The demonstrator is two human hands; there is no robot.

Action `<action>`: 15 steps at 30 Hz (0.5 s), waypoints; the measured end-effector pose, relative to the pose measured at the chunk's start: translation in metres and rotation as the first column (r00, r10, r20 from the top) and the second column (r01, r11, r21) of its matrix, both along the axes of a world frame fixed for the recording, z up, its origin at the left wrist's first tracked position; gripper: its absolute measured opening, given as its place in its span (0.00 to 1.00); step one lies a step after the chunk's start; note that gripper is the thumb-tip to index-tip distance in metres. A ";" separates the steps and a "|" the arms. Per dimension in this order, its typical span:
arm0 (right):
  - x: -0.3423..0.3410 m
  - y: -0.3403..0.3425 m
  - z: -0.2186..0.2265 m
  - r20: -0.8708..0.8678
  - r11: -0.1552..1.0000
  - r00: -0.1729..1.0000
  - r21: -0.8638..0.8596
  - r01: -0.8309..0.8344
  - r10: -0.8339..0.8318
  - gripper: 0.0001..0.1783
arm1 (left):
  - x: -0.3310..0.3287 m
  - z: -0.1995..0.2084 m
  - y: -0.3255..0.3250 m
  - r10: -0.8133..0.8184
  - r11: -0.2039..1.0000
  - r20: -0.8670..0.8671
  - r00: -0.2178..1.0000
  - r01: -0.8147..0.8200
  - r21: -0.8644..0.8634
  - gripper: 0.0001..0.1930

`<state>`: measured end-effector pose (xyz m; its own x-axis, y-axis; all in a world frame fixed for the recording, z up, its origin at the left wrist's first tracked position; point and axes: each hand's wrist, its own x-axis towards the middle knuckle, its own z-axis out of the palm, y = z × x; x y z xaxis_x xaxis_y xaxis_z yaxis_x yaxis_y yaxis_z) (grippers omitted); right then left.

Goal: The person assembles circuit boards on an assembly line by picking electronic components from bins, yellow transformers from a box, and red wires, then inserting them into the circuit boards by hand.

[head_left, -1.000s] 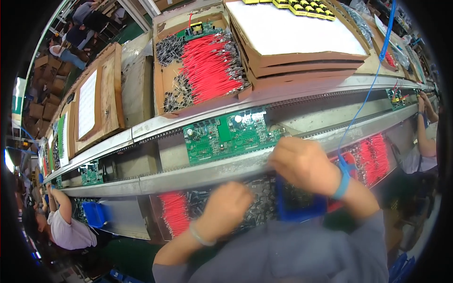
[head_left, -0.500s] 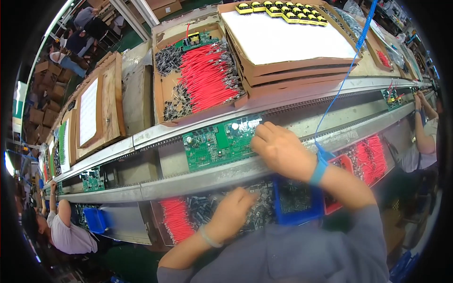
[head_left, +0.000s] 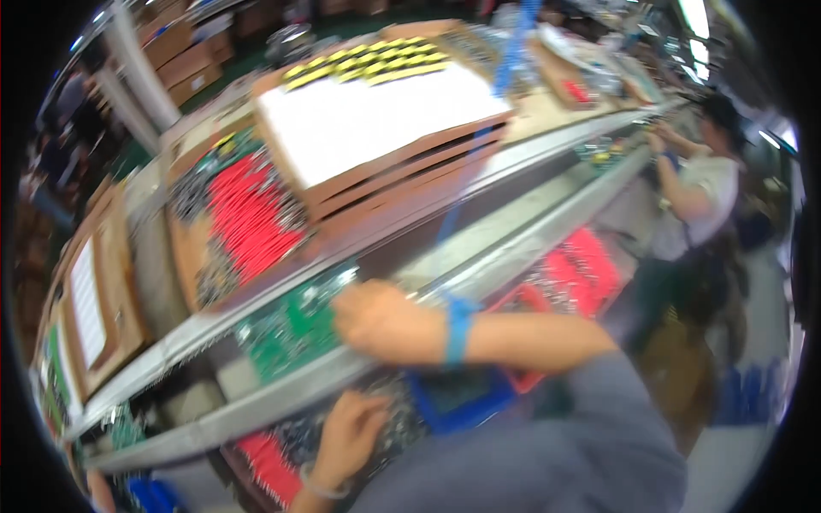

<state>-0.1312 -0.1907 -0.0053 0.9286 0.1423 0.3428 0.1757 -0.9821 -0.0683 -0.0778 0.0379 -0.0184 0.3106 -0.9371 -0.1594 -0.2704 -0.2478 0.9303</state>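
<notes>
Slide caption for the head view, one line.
Head view, motion-blurred: right hand at a green circuit board, left hand over loose small parts, left of a blue bin.

A green rectangular circuit board is carried by the grey metal conveyor track. Brown stacked cardboard trays are borne by the beige table.
</notes>
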 end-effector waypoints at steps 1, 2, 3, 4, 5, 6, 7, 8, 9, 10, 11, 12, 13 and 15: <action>0.003 0.003 0.001 0.003 1.000 1.000 0.007 -0.023 0.023 0.06 | -0.002 0.001 0.004 0.058 0.998 -0.062 0.996 -0.058 -0.006 0.10; 0.006 0.007 -0.002 0.036 1.000 0.999 0.017 -0.023 0.022 0.06 | -0.004 0.004 0.005 0.112 0.994 -0.156 0.981 -0.109 0.026 0.09; 0.007 0.009 -0.005 0.044 1.000 0.999 -0.001 -0.007 0.007 0.07 | -0.005 0.004 0.006 0.170 0.985 -0.242 0.955 -0.157 0.073 0.08; 0.006 0.008 -0.008 0.054 1.000 0.999 -0.017 0.005 -0.004 0.07 | -0.005 -0.008 0.007 0.174 0.985 -0.254 0.951 -0.172 0.032 0.07; 0.005 0.010 -0.006 0.036 0.999 0.999 -0.036 0.016 -0.015 0.08 | -0.004 -0.009 0.006 0.161 0.987 -0.274 0.948 -0.154 0.050 0.06; 0.003 0.009 -0.004 0.044 0.999 0.999 -0.040 0.030 -0.028 0.08 | -0.003 -0.009 0.006 0.156 0.987 -0.291 0.944 -0.141 0.071 0.06; 0.002 0.009 -0.003 0.031 0.998 0.999 -0.059 0.031 -0.029 0.08 | -0.001 -0.009 0.005 0.123 0.992 -0.269 0.955 -0.111 0.059 0.06; 0.000 0.011 0.000 0.018 0.997 1.000 -0.072 0.021 -0.020 0.08 | -0.002 -0.006 0.005 0.127 0.991 -0.257 0.958 -0.114 0.064 0.06; -0.001 0.011 0.003 0.031 0.998 0.999 -0.063 0.014 -0.012 0.08 | -0.003 -0.001 0.005 0.152 0.988 -0.250 0.956 -0.140 0.067 0.07; -0.002 0.011 0.007 0.018 0.998 0.999 -0.049 0.031 -0.030 0.09 | -0.004 0.004 0.009 0.189 0.982 -0.238 0.953 -0.175 0.078 0.07; -0.003 0.011 0.009 0.005 0.999 0.999 -0.032 0.043 -0.043 0.09 | -0.003 0.009 0.013 0.253 0.967 -0.279 0.926 -0.243 0.071 0.09; -0.007 0.011 0.009 0.051 0.995 0.995 -0.031 0.091 -0.090 0.11 | -0.001 0.010 0.015 0.273 0.962 -0.283 0.919 -0.257 0.094 0.08; -0.015 0.013 0.018 0.043 0.995 0.994 -0.014 0.100 -0.099 0.11 | 0.004 0.013 0.019 0.299 0.954 -0.284 0.911 -0.275 0.122 0.08; -0.036 0.025 0.030 -0.024 0.999 0.999 0.005 0.038 -0.038 0.11 | 0.010 0.020 0.017 0.405 0.911 -0.205 0.891 -0.413 0.002 0.06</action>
